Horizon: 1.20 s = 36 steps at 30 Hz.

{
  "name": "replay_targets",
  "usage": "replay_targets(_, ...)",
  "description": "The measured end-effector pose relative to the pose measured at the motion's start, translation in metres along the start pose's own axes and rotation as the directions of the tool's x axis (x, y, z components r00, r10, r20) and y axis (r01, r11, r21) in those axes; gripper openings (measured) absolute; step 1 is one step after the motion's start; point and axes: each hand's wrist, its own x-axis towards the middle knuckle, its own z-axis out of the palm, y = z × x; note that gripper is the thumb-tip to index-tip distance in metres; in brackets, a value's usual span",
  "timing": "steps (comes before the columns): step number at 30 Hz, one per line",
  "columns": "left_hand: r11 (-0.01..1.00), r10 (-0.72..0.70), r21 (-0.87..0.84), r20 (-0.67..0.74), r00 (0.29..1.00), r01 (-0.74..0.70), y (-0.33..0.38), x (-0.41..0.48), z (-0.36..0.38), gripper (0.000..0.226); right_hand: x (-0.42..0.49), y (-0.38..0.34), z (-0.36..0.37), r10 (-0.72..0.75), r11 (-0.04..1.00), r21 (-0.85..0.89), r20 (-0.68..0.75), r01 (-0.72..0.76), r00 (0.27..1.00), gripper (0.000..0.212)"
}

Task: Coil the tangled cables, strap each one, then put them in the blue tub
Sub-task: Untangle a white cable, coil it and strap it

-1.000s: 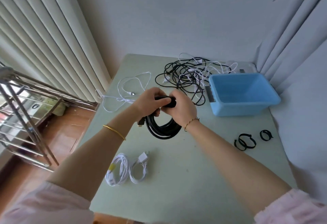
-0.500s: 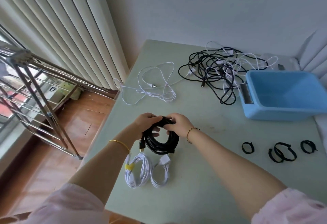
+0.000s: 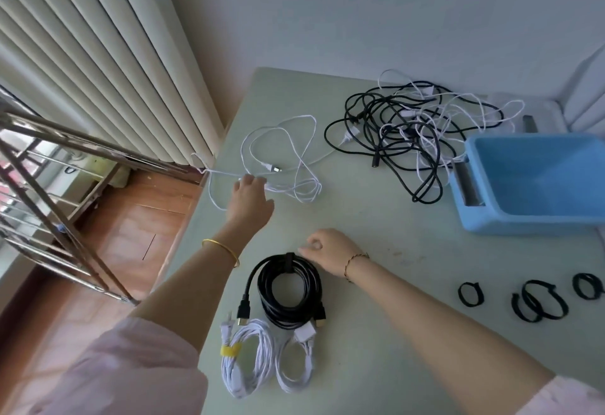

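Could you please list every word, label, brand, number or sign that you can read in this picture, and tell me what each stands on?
None: no word, number or sign can be read anywhere in this view.
The yellow strap on the coiled white cable shows no print.
The blue plastic tub and the strapped black cable coil look plain.
Any marking on the black plug is too small to tell.

Left hand (image 3: 250,196) on white cable (image 3: 276,169) (loose, uncoiled).
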Motion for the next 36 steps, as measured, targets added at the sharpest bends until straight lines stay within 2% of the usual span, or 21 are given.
replay_targets(2, 0.993, 0.013, 0.112, 0.066, 0.998, -0.021, 0.002, 0.013, 0.002, 0.067, 0.003, 0.008, -0.015, 0.039, 0.997, 0.066, -0.045, -0.036, 0.998, 0.034)
replay_targets(4, 0.972, 0.003, 0.232, 0.160, 0.987, -0.040, 0.004, 0.023, 0.010, 0.072, 0.006, 0.020, -0.028, 0.081, 0.986, 0.153, -0.080, -0.068, 0.993, 0.028)
replay_targets(5, 0.959, -0.003, 0.281, 0.172, 0.985, -0.046, 0.005, 0.026, 0.015, 0.066, 0.006, 0.025, -0.033, 0.098, 0.976, 0.203, -0.092, -0.078, 0.991, 0.021)
replay_targets(7, 0.939, 0.003, 0.341, 0.106, 0.994, -0.040, 0.008, 0.030, 0.020, 0.046, 0.007, 0.032, -0.038, 0.145, 0.945, 0.309, -0.115, -0.104, 0.983, 0.014)
replay_targets(9, 0.940, 0.028, 0.336, 0.099, 0.995, -0.060, 0.010, 0.033, 0.022, 0.028, 0.006, 0.036, -0.040, 0.185, 0.904, 0.412, -0.144, -0.111, 0.972, 0.013)
replay_targets(10, 0.952, 0.047, 0.294, 0.134, 0.990, -0.085, 0.012, 0.033, 0.021, 0.023, 0.006, 0.037, -0.041, 0.199, 0.884, 0.456, -0.163, -0.105, 0.966, 0.017)
replay_targets(12, 0.975, 0.137, 0.138, 0.239, 0.961, -0.173, 0.022, 0.030, 0.017, 0.019, 0.007, 0.035, -0.044, 0.205, 0.851, 0.520, -0.194, -0.076, 0.959, 0.038)
replay_targets(15, 0.935, 0.350, -0.183, 0.367, 0.862, -0.302, 0.053, 0.012, 0.002, 0.014, 0.008, 0.025, -0.052, 0.100, 0.851, 0.524, -0.222, 0.032, 0.970, 0.076)
replay_targets(16, 0.910, 0.405, -0.267, 0.404, 0.820, -0.318, 0.064, 0.002, -0.005, 0.011, 0.006, 0.022, -0.054, 0.055, 0.849, 0.522, -0.233, 0.077, 0.971, 0.083)
replay_targets(17, 0.889, 0.446, -0.320, 0.439, 0.780, -0.327, 0.075, -0.008, -0.011, 0.009, 0.005, 0.021, -0.056, 0.021, 0.848, 0.515, -0.265, 0.123, 0.964, 0.084)
replay_targets(19, 0.862, 0.494, -0.372, 0.461, 0.737, -0.345, 0.089, -0.024, -0.022, 0.008, -0.003, 0.022, -0.061, -0.004, 0.835, 0.511, -0.369, 0.206, 0.930, 0.068)
replay_targets(21, 0.846, 0.506, -0.412, 0.425, 0.751, -0.338, 0.098, -0.035, -0.031, 0.010, -0.016, 0.021, -0.072, 0.019, 0.753, 0.595, -0.448, 0.282, 0.894, 0.047)
replay_targets(22, 0.833, 0.516, -0.441, 0.398, 0.759, -0.334, 0.103, -0.041, -0.036, 0.012, -0.026, 0.019, -0.079, 0.036, 0.687, 0.651, -0.475, 0.323, 0.879, 0.044)
replay_targets(25, 0.777, 0.539, -0.542, 0.310, 0.783, -0.320, 0.120, -0.058, -0.052, 0.019, -0.057, 0.011, -0.110, 0.069, 0.445, 0.776, -0.528, 0.447, 0.846, 0.052)
replay_targets(27, 0.757, 0.542, -0.569, 0.273, 0.795, -0.321, 0.131, -0.066, -0.062, 0.020, -0.076, 0.007, -0.132, 0.042, 0.335, 0.785, -0.565, 0.521, 0.824, 0.059)
replay_targets(30, 0.686, 0.551, -0.686, 0.274, 0.788, -0.241, 0.151, -0.080, -0.078, 0.017, -0.110, 0.002, -0.166, -0.048, 0.265, 0.747, -0.621, 0.609, 0.782, 0.064)
replay_targets(32, 0.637, 0.536, -0.742, 0.232, 0.812, -0.208, 0.165, -0.089, -0.087, 0.021, -0.134, -0.002, -0.186, -0.104, 0.254, 0.731, -0.631, 0.634, 0.769, 0.066)
replay_targets(34, 0.651, 0.463, -0.719, 0.125, 0.878, -0.241, 0.177, -0.092, -0.091, 0.025, -0.151, -0.009, -0.200, -0.147, 0.257, 0.737, -0.610, 0.625, 0.779, 0.068)
replay_targets(36, 0.694, 0.406, -0.655, 0.012, 0.914, -0.300, 0.190, -0.097, -0.090, 0.031, -0.170, -0.015, -0.211, -0.185, 0.237, 0.740, -0.601, 0.629, 0.777, 0.069)
